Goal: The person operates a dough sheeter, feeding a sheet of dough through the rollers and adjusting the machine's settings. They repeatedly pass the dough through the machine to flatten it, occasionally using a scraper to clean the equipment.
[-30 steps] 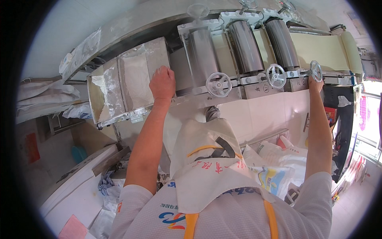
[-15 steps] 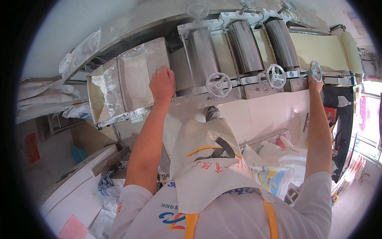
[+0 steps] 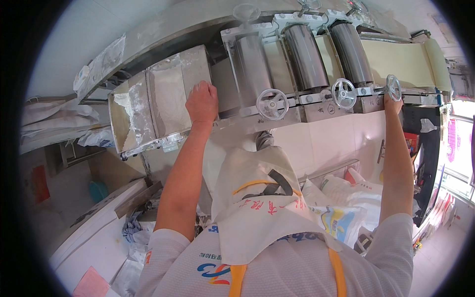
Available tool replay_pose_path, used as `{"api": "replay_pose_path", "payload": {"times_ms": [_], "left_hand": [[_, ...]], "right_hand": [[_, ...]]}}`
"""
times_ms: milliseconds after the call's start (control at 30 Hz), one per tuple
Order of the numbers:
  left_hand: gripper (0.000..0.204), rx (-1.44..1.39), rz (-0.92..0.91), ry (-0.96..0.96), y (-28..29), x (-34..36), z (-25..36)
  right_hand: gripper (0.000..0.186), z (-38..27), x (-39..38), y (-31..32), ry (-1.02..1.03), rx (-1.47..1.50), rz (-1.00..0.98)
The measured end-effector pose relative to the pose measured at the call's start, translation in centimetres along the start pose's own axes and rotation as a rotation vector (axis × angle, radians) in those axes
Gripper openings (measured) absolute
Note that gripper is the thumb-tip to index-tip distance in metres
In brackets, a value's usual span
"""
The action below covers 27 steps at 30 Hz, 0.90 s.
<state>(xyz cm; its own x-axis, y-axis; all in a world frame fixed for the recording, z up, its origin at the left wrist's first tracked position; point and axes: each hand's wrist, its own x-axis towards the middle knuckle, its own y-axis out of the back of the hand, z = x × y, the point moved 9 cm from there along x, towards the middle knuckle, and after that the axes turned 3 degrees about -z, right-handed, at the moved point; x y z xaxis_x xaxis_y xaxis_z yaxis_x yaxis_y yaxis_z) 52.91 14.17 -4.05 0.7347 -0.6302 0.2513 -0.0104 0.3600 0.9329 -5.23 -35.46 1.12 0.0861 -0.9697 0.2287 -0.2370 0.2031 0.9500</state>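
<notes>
My left hand (image 3: pixel 202 103) is closed, knuckles up, at the right-hand edge of a flour-dusted metal box (image 3: pixel 167 91). Its fingertips are hidden, so what they hold, if anything, does not show. At the far right, my right hand (image 3: pixel 393 105) is by the lower rim of a spoked metal handwheel (image 3: pixel 393 88); its fingers are mostly hidden. Between my hands runs a roller machine with shiny steel rollers (image 3: pixel 306 57) and two more handwheels, one on the left (image 3: pixel 272 104) and one in the middle (image 3: pixel 343 93). A pale yellow dough sheet (image 3: pixel 396 62) extends right from the last roller.
The sheet ends in a roll (image 3: pixel 436 64) at the right. White sacks (image 3: pixel 346 190) lie below the machine's front, beside my apron (image 3: pixel 257 198). A dark metal frame (image 3: pixel 424 163) stands at right; bundled white cloth (image 3: pixel 57 116) lies on a shelf at left.
Almost nothing differs. Both hands keep their places, and the view has shifted very slightly.
</notes>
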Motion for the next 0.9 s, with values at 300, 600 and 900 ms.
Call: {"api": "replay_pose_path", "payload": {"times_ms": [300, 600, 900], "left_hand": [[0.020, 0.008, 0.008, 0.011, 0.0, -0.2, -0.5], [0.019, 0.000, 0.027, -0.005, 0.2, -0.1, -0.2], [0.020, -0.001, 0.012, -0.007, -0.1, 0.0, -0.1]], "right_hand": [[0.039, -1.7, -0.4, -0.4, 0.024, -0.080, -0.017], [0.039, -1.1, -0.5, 0.1, -0.022, 0.019, 0.005], [0.040, -0.4, -0.4, 0.5, 0.011, 0.105, 0.011]]}}
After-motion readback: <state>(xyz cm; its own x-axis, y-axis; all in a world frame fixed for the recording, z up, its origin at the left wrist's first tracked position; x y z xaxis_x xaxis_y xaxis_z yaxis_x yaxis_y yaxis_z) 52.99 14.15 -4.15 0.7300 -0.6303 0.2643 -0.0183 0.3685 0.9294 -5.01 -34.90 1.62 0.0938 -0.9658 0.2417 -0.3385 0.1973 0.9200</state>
